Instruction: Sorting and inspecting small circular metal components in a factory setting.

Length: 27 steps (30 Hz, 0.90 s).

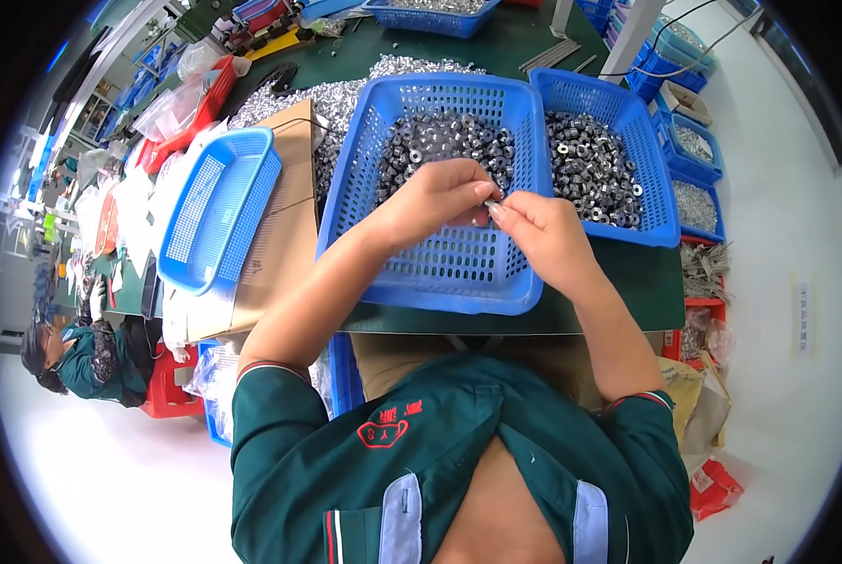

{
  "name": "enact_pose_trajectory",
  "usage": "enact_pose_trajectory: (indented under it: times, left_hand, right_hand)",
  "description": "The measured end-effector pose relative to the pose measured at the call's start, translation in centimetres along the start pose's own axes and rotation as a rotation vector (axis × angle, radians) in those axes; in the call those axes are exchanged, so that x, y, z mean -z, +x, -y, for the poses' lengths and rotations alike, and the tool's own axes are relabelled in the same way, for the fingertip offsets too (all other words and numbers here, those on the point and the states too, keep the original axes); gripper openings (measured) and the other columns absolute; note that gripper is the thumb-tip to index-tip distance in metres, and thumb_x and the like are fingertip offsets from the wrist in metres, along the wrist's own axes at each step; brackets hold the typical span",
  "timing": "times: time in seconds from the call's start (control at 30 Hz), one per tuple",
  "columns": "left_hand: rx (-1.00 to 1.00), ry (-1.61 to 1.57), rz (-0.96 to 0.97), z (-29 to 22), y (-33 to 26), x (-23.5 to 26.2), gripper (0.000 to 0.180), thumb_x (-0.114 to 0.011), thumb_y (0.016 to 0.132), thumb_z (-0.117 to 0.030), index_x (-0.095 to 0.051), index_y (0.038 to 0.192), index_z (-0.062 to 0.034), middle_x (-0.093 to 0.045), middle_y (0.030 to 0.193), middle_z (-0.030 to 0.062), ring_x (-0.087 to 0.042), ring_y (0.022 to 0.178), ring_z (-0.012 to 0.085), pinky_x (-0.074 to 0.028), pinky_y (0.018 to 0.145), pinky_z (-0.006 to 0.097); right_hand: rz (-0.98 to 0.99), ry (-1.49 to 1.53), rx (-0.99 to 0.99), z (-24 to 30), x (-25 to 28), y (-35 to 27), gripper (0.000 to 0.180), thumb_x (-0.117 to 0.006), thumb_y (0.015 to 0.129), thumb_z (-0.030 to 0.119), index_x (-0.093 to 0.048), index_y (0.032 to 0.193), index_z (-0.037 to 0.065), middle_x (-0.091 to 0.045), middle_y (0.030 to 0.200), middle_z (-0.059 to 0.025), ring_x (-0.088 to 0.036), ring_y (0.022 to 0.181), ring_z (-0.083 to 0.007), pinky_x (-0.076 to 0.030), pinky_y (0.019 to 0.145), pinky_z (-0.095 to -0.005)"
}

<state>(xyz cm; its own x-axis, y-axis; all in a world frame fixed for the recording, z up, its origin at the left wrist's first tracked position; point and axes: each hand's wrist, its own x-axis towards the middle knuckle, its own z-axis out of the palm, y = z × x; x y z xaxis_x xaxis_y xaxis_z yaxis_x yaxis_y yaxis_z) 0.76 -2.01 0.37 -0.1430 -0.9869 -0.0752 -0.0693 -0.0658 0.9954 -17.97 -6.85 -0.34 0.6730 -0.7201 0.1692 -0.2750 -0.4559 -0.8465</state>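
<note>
My left hand (440, 202) and my right hand (545, 235) meet over a blue perforated basket (360, 169), fingertips pinched together. Something small and pale shows between the fingertips, but it is mostly hidden and too small to name. Beneath and beyond my hands, many dark and silvery metal rings or nut-like parts (444, 141) fill the far half of this basket. Its near half shows bare slotted bottom. To the right stands a second blue basket (661, 179), holding a heap of similar short metal parts (585, 169).
A tilted blue basket (181, 258) rests on cardboard (289, 207) at the left. Loose silvery parts (346, 99) lie piled behind on the green table (628, 291). Metal rods (550, 56) lie at the back. Stacked bins (693, 179) stand right; another person (92, 352) sits far left.
</note>
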Motion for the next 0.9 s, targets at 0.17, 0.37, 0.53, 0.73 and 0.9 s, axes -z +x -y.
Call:
enact_pose_trajectory:
  times: [0.17, 0.37, 0.53, 0.73, 0.9]
  left_hand:
    - [-0.018, -0.209, 0.017, 0.1, 0.7, 0.4, 0.016, -0.051, 0.096, -0.014, -0.058, 0.100, -0.0005, -0.059, 0.084, 0.0034, -0.051, 0.068, 0.0076, -0.041, 0.058, 0.020]
    - [0.206, 0.163, 0.070, 2.3, 3.3, 2.7, 0.015, -0.059, 0.083, -0.013, -0.060, 0.096, -0.0055, -0.061, 0.080, 0.0060, -0.053, 0.062, 0.0141, -0.043, 0.054, 0.025]
    - [-0.004, 1.320, 0.110, 5.6, 4.4, 0.4, 0.027, -0.060, 0.074, -0.009, -0.065, 0.100, -0.0128, -0.065, 0.092, 0.0109, -0.064, 0.088, 0.0313, -0.050, 0.073, 0.043]
    - [-0.075, 1.387, 0.127, 7.0, 4.9, 0.3, 0.018, -0.060, 0.075, -0.012, -0.061, 0.093, -0.0085, -0.064, 0.093, 0.0124, -0.063, 0.087, 0.0336, -0.050, 0.073, 0.045]
    - [-0.157, 0.961, -0.043, 6.9, 4.5, 1.7, 0.018, -0.060, 0.083, -0.013, -0.056, 0.098, -0.0040, -0.065, 0.081, 0.0116, -0.063, 0.071, 0.0250, -0.048, 0.061, 0.036]
  right_hand:
    - [0.040, 0.272, -0.231, -0.1, 1.1, 0.2, 0.028, -0.056, 0.092, 0.023, -0.062, 0.078, 0.000, -0.051, 0.058, -0.0013, -0.046, 0.054, -0.0074, -0.036, 0.050, -0.0252]
    - [-0.015, 0.439, -0.214, -2.2, 1.2, -2.4, 0.025, -0.054, 0.094, 0.022, -0.061, 0.081, 0.002, -0.046, 0.058, 0.0045, -0.039, 0.052, -0.0032, -0.031, 0.048, -0.0214]
    - [-0.036, 0.454, -0.231, -1.9, 1.4, -3.7, 0.025, -0.057, 0.093, 0.021, -0.062, 0.081, 0.001, -0.048, 0.059, 0.0029, -0.040, 0.054, -0.0030, -0.032, 0.049, -0.0221]
    - [-0.054, 0.387, -0.150, -1.8, 1.0, -4.4, 0.022, -0.056, 0.093, 0.020, -0.061, 0.084, 0.000, -0.050, 0.062, 0.0029, -0.040, 0.056, -0.0022, -0.032, 0.050, -0.0201]
    - [-0.059, 0.293, -0.117, -1.8, 0.8, -4.5, 0.024, -0.059, 0.092, 0.020, -0.061, 0.084, -0.002, -0.053, 0.057, -0.0069, -0.046, 0.053, -0.0069, -0.038, 0.049, -0.0269]
